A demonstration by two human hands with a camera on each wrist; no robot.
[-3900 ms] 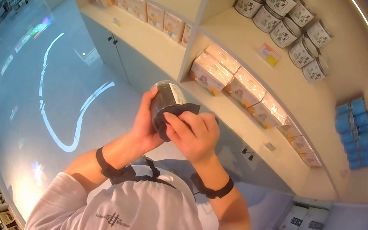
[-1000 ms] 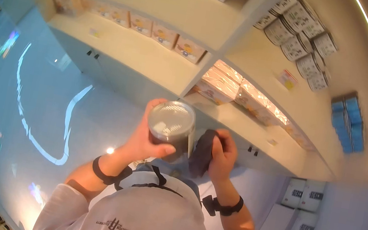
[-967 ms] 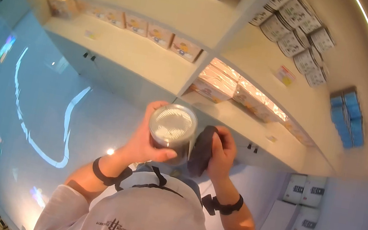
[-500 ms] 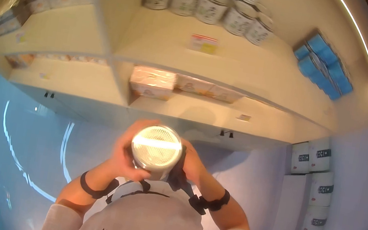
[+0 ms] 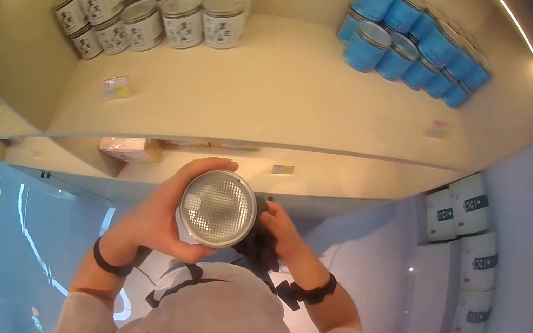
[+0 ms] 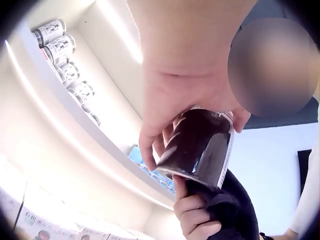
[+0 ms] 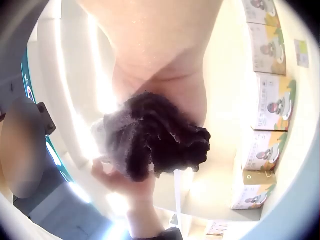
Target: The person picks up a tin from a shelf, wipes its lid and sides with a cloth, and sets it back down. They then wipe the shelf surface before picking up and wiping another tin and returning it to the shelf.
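A dark can (image 5: 218, 209) with a silver, textured end facing up is in my left hand (image 5: 162, 214), thumb on the near side and fingers round the far side. My right hand (image 5: 287, 241) grips a bunched dark cloth (image 5: 259, 242) against the can's right side. Seen from the left wrist, the glossy dark wall of the can (image 6: 195, 145) shows below the palm. There the right hand's fingers (image 6: 195, 215) and the cloth (image 6: 237, 202) are at its lower end. In the right wrist view the cloth (image 7: 155, 137) hides most of the can.
Ahead is a shelf (image 5: 279, 94) with stacked white cans (image 5: 181, 22) at left and blue cans (image 5: 369, 48) at right. Boxes (image 5: 130, 148) stand on the level below. White packages (image 5: 478, 261) are stacked at the right by the wall.
The view has swung right to face the can shelf. The can's silver end has turned up toward the head camera. The cloth, held apart a second ago, is now against the can.
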